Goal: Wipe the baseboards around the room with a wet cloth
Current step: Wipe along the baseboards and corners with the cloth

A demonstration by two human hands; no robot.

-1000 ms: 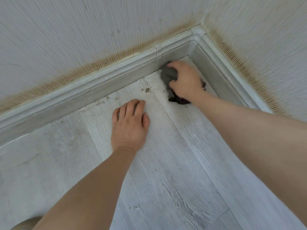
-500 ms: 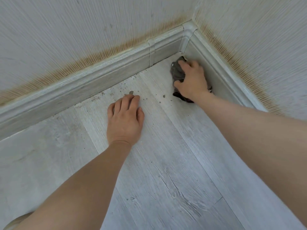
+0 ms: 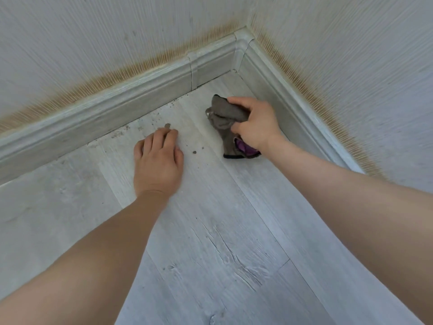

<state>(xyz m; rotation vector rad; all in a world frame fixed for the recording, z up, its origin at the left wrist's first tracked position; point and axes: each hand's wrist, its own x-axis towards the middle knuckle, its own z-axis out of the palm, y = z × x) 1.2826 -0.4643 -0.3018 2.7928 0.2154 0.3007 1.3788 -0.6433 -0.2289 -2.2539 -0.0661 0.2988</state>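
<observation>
In a room corner, the right hand (image 3: 255, 124) clutches a bunched grey-brown cloth (image 3: 225, 118) with a purple patch, the cloth resting on the pale wood-grain floor (image 3: 210, 242) just short of the right-side baseboard (image 3: 288, 99). The left hand (image 3: 158, 160) lies flat on the floor, fingers straight and holding nothing, near dirt crumbs (image 3: 167, 125) scattered along the left-side baseboard, below stained wallpaper (image 3: 112, 73).

cloth (image 3: 226, 113) now off the corner
</observation>
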